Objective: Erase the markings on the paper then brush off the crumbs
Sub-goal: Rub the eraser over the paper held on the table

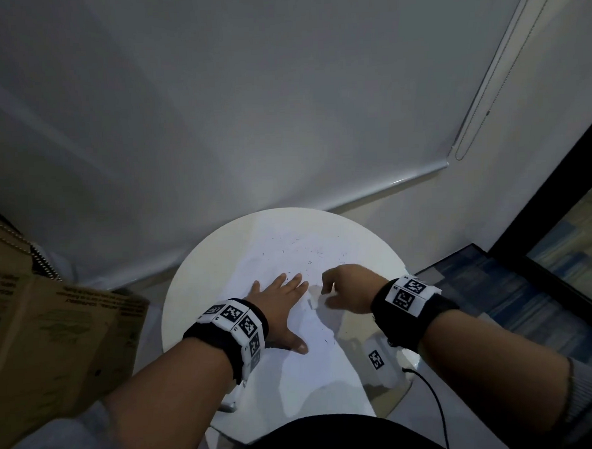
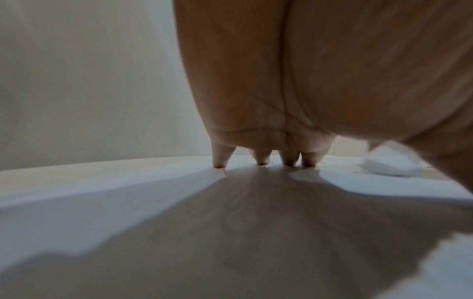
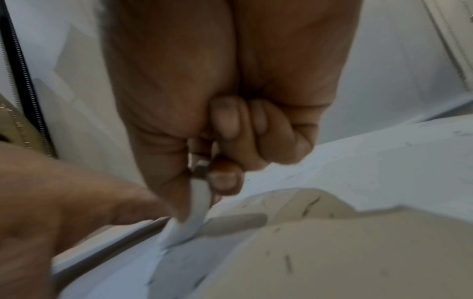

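R fingers pinch white eraser; L hand flat on crumb-flecked paper.

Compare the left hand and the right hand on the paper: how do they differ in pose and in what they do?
The left hand lies flat with straight, spread fingers pressing the paper down; the right hand is curled, pinching a small white eraser. The left hand holds nothing; the right hand holds the eraser's tip at the paper's right edge. Both are over the round white table and wear marker wristbands.
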A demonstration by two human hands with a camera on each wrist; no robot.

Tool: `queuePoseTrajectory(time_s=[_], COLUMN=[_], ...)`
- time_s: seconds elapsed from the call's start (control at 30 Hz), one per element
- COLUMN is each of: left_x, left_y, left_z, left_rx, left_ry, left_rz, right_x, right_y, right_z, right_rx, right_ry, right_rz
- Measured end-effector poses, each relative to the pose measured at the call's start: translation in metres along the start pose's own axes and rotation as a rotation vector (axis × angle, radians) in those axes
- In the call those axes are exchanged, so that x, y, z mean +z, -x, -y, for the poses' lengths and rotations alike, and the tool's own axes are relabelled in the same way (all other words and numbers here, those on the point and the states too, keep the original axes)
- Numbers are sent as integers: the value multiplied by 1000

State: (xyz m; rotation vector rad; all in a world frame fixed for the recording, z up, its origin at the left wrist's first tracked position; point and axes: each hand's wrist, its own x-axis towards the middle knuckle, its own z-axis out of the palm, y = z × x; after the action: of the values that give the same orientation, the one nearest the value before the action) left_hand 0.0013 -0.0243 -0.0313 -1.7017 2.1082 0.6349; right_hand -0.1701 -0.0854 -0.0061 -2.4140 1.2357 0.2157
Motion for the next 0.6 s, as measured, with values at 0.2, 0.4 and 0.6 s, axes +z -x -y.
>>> queuePoseTrajectory(time_s=[0.2, 0.4, 0.6], left_x=[0, 0, 0], left_y=[-1, 1, 2], left_z=[0, -1, -1], left_rx=[-1, -12, -7], left_ry=[-1, -7, 2], left_rz=[0, 6, 4], right_x=[5, 3, 7], right_y=[14, 9, 12], right_z=[0, -8, -5], right_rx=[-82, 11, -27], right_ry=[-34, -25, -10], right_rz=[203, -12, 51])
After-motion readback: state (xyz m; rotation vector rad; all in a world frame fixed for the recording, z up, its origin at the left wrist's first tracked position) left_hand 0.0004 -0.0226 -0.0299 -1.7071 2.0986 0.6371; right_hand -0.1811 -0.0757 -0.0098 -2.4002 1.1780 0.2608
